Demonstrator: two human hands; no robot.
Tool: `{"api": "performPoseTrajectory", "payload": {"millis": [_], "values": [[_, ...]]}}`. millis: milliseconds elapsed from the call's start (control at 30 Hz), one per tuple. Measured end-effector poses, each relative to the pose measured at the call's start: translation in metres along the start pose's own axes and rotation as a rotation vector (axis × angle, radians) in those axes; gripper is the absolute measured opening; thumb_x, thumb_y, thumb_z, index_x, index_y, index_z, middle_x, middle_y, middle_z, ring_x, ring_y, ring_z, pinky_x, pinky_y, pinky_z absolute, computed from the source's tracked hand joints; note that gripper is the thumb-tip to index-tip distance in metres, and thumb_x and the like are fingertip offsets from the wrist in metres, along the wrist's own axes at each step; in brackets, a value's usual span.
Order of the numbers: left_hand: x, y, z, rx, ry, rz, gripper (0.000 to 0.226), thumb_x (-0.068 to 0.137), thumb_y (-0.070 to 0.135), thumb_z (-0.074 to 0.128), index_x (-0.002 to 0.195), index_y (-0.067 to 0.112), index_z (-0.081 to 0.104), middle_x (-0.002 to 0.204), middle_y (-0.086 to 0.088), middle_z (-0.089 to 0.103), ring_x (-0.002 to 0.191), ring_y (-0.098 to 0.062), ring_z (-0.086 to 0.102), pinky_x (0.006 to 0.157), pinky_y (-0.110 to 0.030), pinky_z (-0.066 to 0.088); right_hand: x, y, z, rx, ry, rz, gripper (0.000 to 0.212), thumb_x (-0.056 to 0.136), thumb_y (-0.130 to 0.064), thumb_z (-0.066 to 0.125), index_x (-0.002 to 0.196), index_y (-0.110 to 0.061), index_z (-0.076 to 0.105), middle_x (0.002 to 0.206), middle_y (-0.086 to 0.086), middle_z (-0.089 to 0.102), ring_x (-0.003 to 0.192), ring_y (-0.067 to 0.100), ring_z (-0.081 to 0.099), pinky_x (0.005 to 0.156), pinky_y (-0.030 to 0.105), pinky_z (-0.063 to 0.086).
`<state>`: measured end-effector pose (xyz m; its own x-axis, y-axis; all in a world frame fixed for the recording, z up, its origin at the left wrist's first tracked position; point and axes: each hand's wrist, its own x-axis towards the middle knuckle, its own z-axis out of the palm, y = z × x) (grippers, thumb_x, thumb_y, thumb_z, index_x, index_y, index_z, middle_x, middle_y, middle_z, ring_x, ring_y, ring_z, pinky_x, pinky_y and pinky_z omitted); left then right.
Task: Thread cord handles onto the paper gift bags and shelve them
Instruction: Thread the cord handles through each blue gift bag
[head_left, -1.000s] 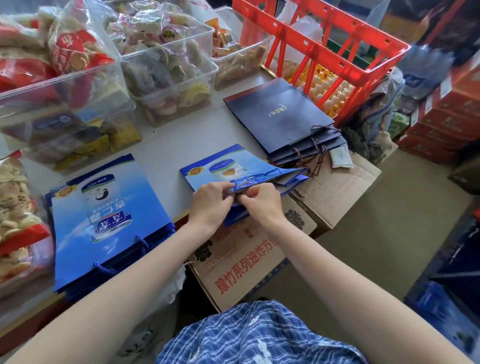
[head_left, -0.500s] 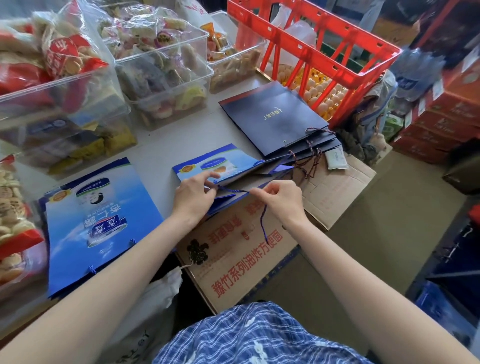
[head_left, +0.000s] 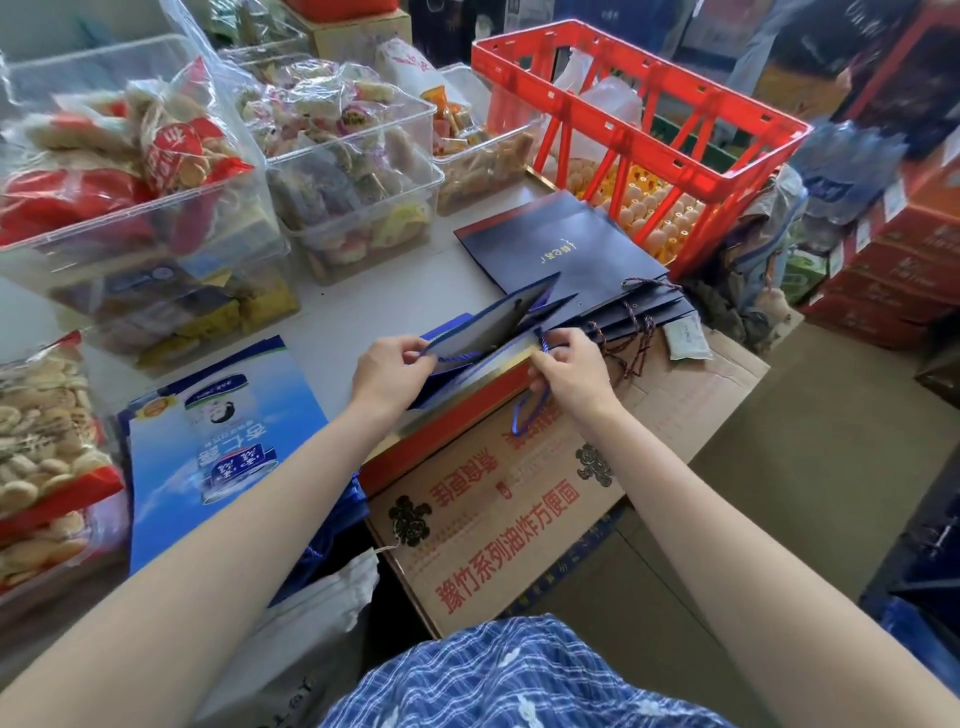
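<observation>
A blue paper gift bag (head_left: 493, 332) lies at the table's front edge with its mouth spread open toward me. My left hand (head_left: 392, 374) pinches the bag's near top edge. My right hand (head_left: 569, 371) pinches a blue cord (head_left: 527, 415) at the bag's rim; the cord's loose end hangs down over the cardboard box. A stack of light blue printed bags (head_left: 223, 447) with cord handles lies flat to the left. A stack of dark navy bags (head_left: 561, 249) with twisted cords lies behind my right hand.
Clear plastic bins of packaged snacks (head_left: 343, 171) line the back of the grey table (head_left: 363, 306). A red crate (head_left: 639, 130) stands at the back right. Cardboard boxes (head_left: 519, 519) sit below the table edge, red cartons (head_left: 898, 260) at far right.
The bag's mouth has opened wider and tilted up. My right hand has moved up to the bag's rim with the cord, which earlier stretched between both hands.
</observation>
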<state>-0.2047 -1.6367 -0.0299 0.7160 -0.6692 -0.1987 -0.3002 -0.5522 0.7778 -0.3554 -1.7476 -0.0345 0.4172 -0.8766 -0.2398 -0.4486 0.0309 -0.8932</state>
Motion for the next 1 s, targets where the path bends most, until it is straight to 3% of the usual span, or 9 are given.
{"api": "performPoseTrajectory", "payload": {"millis": [133, 333, 400, 500, 567, 700, 833, 900, 1000], "values": [[0.006, 0.009, 0.011, 0.040, 0.038, -0.029, 0.029, 0.092, 0.022, 0.056, 0.118, 0.012, 0.062, 0.116, -0.009, 0.064, 0.105, -0.029, 0.058, 0.086, -0.033, 0.046, -0.009, -0.036, -0.025, 0.033, 0.026, -0.218, 0.010, 0.092, -0.001, 0.051, 0.093, -0.011, 0.053, 0.066, 0.005, 0.061, 0.044, 0.011, 0.053, 0.057, 0.026, 0.048], [0.015, 0.013, 0.014, 0.040, 0.001, -0.025, 0.028, 0.091, 0.021, 0.057, 0.116, 0.011, 0.062, 0.117, -0.010, 0.063, 0.107, -0.030, 0.057, 0.085, -0.034, 0.045, -0.024, -0.070, -0.057, 0.205, -0.091, -0.465, 0.014, 0.091, 0.003, 0.054, 0.086, -0.006, 0.064, 0.068, 0.006, 0.063, 0.048, 0.010, 0.053, 0.054, 0.018, 0.047], [0.011, 0.021, 0.011, 0.019, -0.052, 0.021, 0.020, 0.090, 0.027, 0.059, 0.105, 0.015, 0.064, 0.105, -0.007, 0.064, 0.099, -0.025, 0.057, 0.079, -0.028, 0.041, -0.024, -0.065, -0.059, 0.097, -0.070, -0.538, 0.016, 0.090, 0.004, 0.055, 0.091, -0.008, 0.067, 0.075, 0.004, 0.066, 0.051, 0.011, 0.055, 0.058, 0.016, 0.047], [0.005, 0.042, -0.001, -0.100, -0.177, 0.065, 0.017, 0.088, 0.032, 0.062, 0.083, 0.017, 0.063, 0.081, -0.001, 0.061, 0.080, -0.018, 0.054, 0.068, -0.026, 0.041, -0.021, -0.046, -0.056, -0.371, -0.050, -0.658, 0.031, 0.087, 0.004, 0.055, 0.111, -0.011, 0.067, 0.103, 0.002, 0.069, 0.068, 0.002, 0.054, 0.073, 0.009, 0.043], [0.002, 0.061, -0.016, -0.143, -0.303, 0.098, 0.018, 0.088, 0.027, 0.062, 0.074, 0.016, 0.064, 0.069, 0.000, 0.061, 0.066, -0.013, 0.054, 0.059, -0.022, 0.046, -0.020, -0.038, -0.054, -0.569, -0.063, -0.723, 0.039, 0.084, 0.001, 0.058, 0.121, -0.013, 0.062, 0.115, -0.001, 0.065, 0.084, -0.004, 0.047, 0.081, 0.011, 0.038], [-0.003, 0.089, -0.045, -0.273, -0.536, 0.088, 0.017, 0.090, 0.021, 0.057, 0.077, 0.014, 0.065, 0.068, 0.001, 0.063, 0.061, -0.007, 0.055, 0.052, -0.013, 0.047, -0.015, -0.055, -0.062, -0.467, 0.035, -0.819, 0.021, 0.080, -0.004, 0.067, 0.100, -0.009, 0.068, 0.093, -0.005, 0.062, 0.079, 0.003, 0.052, 0.073, 0.009, 0.038], [-0.001, 0.096, -0.051, -0.344, -0.719, 0.036, 0.013, 0.086, 0.025, 0.057, 0.084, 0.015, 0.065, 0.071, 0.004, 0.067, 0.064, -0.007, 0.058, 0.058, -0.016, 0.048, -0.015, -0.076, -0.074, -0.535, 0.014, -0.880, 0.015, 0.077, -0.005, 0.071, 0.092, -0.006, 0.071, 0.089, 0.003, 0.067, 0.079, 0.013, 0.058, 0.074, 0.015, 0.040], [0.001, 0.098, -0.052, -0.373, -0.795, 0.017, 0.025, 0.075, 0.032, 0.059, 0.090, 0.013, 0.065, 0.075, 0.002, 0.067, 0.066, -0.008, 0.060, 0.063, -0.020, 0.049, -0.016, -0.080, -0.081, -0.551, 0.026, -0.895, 0.016, 0.075, -0.008, 0.071, 0.091, -0.009, 0.071, 0.089, 0.002, 0.069, 0.078, 0.011, 0.057, 0.074, 0.018, 0.040], [0.007, 0.095, -0.042, -0.144, -0.638, 0.187, 0.021, 0.084, 0.029, 0.062, 0.098, 0.014, 0.067, 0.083, 0.003, 0.069, 0.074, -0.005, 0.062, 0.068, -0.018, 0.050, -0.012, -0.073, -0.087, -0.625, -0.013, -0.815, 0.016, 0.076, -0.009, 0.069, 0.092, -0.010, 0.071, 0.091, 0.003, 0.070, 0.083, 0.017, 0.061, 0.079, 0.030, 0.047]]}}
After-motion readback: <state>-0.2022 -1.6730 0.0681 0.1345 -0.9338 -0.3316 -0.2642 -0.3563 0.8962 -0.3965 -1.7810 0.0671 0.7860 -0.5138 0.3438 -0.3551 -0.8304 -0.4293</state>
